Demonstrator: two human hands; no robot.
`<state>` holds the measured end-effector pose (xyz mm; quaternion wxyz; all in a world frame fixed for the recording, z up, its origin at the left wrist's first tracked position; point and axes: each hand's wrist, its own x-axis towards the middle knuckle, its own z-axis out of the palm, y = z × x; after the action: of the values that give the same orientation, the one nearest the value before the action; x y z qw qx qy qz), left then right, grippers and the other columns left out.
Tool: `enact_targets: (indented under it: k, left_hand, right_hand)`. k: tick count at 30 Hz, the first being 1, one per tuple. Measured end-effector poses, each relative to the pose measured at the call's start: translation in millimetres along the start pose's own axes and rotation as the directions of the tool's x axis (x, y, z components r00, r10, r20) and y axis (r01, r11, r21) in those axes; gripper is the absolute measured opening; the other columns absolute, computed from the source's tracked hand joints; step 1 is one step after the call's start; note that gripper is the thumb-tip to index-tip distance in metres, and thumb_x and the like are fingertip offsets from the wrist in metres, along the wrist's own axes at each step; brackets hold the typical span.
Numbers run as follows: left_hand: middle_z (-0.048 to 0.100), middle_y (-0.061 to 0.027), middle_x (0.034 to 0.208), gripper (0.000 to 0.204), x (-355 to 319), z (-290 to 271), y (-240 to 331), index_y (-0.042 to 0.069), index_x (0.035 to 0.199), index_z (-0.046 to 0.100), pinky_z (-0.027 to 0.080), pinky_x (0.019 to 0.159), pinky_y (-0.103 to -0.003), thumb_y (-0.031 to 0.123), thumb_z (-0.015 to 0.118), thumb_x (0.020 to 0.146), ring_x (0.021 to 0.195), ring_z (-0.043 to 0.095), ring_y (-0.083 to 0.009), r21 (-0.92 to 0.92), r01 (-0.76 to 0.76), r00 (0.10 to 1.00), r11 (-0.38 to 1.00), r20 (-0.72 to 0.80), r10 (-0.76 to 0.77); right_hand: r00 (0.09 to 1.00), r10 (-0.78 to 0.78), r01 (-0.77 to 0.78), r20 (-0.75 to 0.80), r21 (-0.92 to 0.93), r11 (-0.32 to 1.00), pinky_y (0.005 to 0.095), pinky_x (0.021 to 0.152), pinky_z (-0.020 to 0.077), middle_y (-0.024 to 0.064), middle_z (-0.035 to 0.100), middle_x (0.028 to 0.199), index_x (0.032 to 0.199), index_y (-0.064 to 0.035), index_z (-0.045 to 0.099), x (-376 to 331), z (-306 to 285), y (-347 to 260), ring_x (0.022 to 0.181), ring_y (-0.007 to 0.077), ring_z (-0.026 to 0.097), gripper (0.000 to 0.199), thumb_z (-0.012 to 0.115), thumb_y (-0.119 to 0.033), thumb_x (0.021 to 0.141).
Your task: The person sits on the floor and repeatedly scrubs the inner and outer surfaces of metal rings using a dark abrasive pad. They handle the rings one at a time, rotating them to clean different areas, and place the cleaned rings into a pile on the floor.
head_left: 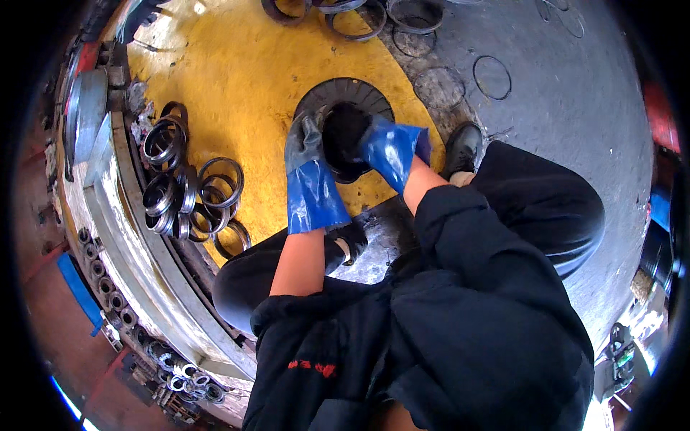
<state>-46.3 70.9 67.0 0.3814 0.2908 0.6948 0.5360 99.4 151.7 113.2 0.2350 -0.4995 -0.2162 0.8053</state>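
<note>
Between my feet, on the yellow floor, stands a black round part with a ribbed flange at its far side. A dark mass fills its middle; I cannot make out whether it is a hollow or a cloth. My left hand, in a blue glove with a dirty grey palm, closes on the part's left side with its fingers at the rim. My right hand, in the same kind of glove, reaches in from the right. Its fingertips are lost against the dark middle.
Loose metal rings lie in a heap on the left, beside a curved pale metal rail. More large rings are at the far edge. Thin black rings rest on grey floor. My shoe is close by my right hand.
</note>
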Motion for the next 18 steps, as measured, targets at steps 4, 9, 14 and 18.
enact_targets:
  k: [4,9,14,18]
  left_hand:
    - [0.064,-0.0154,0.117,0.039,9,9,-7,-0.003,0.124,0.058,0.048,0.094,-0.034,0.024,0.058,0.096,0.105,0.061,-0.0236,-0.002,-0.032,0.999,0.999,0.006,0.032]
    - [0.067,-0.0124,0.113,0.031,-5,22,21,-0.001,0.120,0.061,0.051,0.090,-0.033,0.019,0.054,0.099,0.099,0.063,-0.0207,-0.076,0.000,1.000,0.997,-0.016,-0.001]
    - [0.063,-0.0127,0.117,0.035,-11,6,28,-0.002,0.123,0.058,0.048,0.094,-0.032,0.023,0.055,0.098,0.106,0.060,-0.0205,-0.103,0.028,0.998,0.994,-0.044,-0.033]
    - [0.063,-0.0123,0.117,0.035,2,24,14,-0.002,0.123,0.058,0.047,0.094,-0.032,0.022,0.055,0.098,0.105,0.060,-0.0199,-0.148,0.020,1.000,0.989,0.004,-0.020]
  right_hand:
    - [0.946,-0.326,0.293,0.002,-0.439,0.849,0.0445,0.083,0.0501,0.0165,0.066,0.104,0.104,-0.0072,0.068,-18,-2,-27,0.096,0.0299,0.063,0.028,0.064,-0.022,0.080]
    - [0.938,-0.208,0.325,0.277,-0.495,0.806,0.0390,0.092,0.0488,0.0120,0.066,0.114,0.126,-0.0055,0.058,9,-7,38,0.106,0.0267,0.062,0.044,0.065,-0.007,0.082]
    - [0.761,0.005,0.649,0.649,-0.761,-0.015,0.0418,0.093,0.0484,0.0119,0.068,0.113,0.116,-0.0138,0.065,-26,-17,28,0.106,0.0324,0.063,0.030,0.060,-0.025,0.089]
    - [0.740,-0.062,0.649,0.670,-0.736,-0.194,0.0427,0.085,0.0509,0.0166,0.066,0.110,0.112,-0.0118,0.065,97,-72,70,0.101,0.0376,0.062,0.032,0.063,-0.030,0.085]
